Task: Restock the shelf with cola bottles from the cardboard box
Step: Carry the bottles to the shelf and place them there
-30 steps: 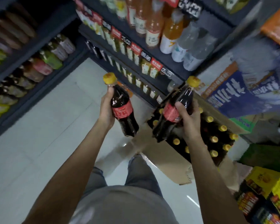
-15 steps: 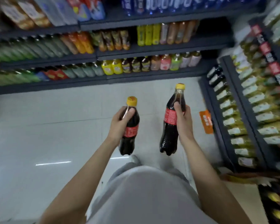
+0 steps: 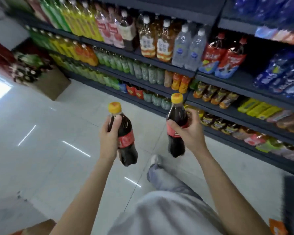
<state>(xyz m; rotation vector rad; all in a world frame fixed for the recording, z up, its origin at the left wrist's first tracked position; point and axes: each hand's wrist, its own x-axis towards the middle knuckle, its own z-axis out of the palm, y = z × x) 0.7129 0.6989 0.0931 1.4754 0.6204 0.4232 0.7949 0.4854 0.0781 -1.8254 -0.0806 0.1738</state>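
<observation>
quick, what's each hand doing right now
Left hand: grips a cola bottle.
Right hand: grips a second cola bottle.

Dark tiered shelf [image 3: 215, 106] runs along the right, rows packed with drink bottles [image 3: 148, 39] (green, yellow, orange, clear, blue packs at far right), standing on a glossy pale tiled floor [image 3: 41, 150] with a brown box [image 3: 47, 82] at far left.
</observation>
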